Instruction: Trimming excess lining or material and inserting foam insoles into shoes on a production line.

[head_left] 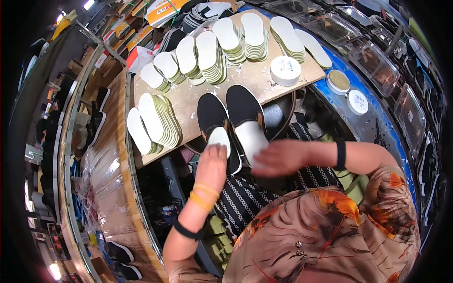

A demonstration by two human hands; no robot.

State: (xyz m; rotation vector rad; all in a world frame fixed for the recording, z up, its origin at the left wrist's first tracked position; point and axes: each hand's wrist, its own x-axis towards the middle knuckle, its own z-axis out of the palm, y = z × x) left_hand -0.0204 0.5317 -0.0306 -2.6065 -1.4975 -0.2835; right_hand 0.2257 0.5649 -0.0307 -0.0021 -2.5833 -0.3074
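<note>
Two black slip-on shoes lie side by side at the near edge of the wooden board, toes pointing away from me. A white insole [219, 137] is partly inside the left shoe [212, 111]. My left hand [213, 166] has its fingers bent and closed on this insole's near end. Another white insole [250, 137] reaches into the right shoe [243, 103], its near part blurred. My right hand [276, 157] is against that insole's near end; motion smears its fingers, so their grip does not show.
Stacks of white insoles [207, 52] line the far side of the wooden board [188, 106], with more insoles [158, 118] at its left. A round white tub [285, 70] stands at the right. Beyond it are an open tub [338, 81] and a white lid [357, 102].
</note>
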